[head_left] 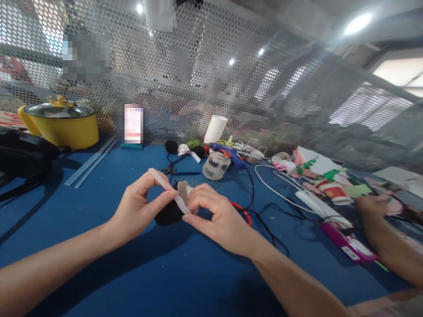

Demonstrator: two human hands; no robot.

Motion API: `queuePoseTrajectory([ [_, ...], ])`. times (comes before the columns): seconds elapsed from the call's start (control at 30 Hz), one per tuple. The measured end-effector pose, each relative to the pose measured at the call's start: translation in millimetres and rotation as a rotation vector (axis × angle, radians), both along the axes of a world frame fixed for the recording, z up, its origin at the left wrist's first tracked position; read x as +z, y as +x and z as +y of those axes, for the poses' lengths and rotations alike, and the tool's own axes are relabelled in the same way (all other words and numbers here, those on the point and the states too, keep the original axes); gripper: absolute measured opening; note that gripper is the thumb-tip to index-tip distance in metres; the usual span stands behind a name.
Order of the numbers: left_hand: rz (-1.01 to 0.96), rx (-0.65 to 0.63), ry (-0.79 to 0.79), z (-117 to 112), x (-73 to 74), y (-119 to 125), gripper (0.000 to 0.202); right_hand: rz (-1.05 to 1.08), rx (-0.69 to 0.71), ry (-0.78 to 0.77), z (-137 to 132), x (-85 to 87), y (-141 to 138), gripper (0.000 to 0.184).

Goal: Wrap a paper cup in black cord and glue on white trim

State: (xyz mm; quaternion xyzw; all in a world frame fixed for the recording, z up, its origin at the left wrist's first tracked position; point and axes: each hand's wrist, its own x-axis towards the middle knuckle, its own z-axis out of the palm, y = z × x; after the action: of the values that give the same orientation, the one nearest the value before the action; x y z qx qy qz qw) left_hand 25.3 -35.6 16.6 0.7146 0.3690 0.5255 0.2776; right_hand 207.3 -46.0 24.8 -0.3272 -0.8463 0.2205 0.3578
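Note:
My left hand (137, 204) pinches a narrow white strip (161, 179) between thumb and fingers, its free end sticking up past the index finger. The strip runs down to my right hand (214, 215), whose thumb and fingers close on its lower end. Against my right fingertips is a small curved piece (183, 190), white outside and grey-brown inside. Just beneath sits a dark, soft-looking black thing (168, 215), partly covered by the hands; I cannot tell its exact kind, nor whether the strip is attached to it.
Behind the hands lie a clear plastic jar (216, 167), a blue glue gun (229, 154) and a white roll (215, 129). A lit phone (133, 124) and yellow pot (71, 130) stand at the back left. At right are cables, a purple device (348, 242) and a co-worker's arm (383, 237).

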Motion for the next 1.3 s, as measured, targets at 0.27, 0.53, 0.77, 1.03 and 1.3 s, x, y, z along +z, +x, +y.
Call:
queuePoseTrajectory([
  [0.27, -0.045, -0.031, -0.138, 3.5, -0.1, -0.2, 0.013, -0.023, 0.034, 0.0, -1.0, 1.2, 1.1, 0.016],
  [0.53, -0.13, -0.065, -0.331, 6.4, 3.5, 1.8, 0.019, -0.052, 0.065, 0.019, -2.0, 4.0, 0.5, 0.017],
  [0.77, -0.213, -0.138, -0.46, 8.3, -1.2, 1.6, 0.023, -0.064, 0.082, 0.024, -2.9, 4.6, -0.1, 0.018],
  [1.03, -0.227, -0.233, -0.594, 11.7, -3.0, -1.9, 0.021, -0.067, 0.126, 0.026, -4.1, 5.4, 0.1, 0.016],
  [1.3, -0.185, -0.367, -0.728, 13.5, -14.8, -4.3, 0.034, -0.07, 0.173, 0.064, -2.2, 6.6, 0.6, 0.017],
])
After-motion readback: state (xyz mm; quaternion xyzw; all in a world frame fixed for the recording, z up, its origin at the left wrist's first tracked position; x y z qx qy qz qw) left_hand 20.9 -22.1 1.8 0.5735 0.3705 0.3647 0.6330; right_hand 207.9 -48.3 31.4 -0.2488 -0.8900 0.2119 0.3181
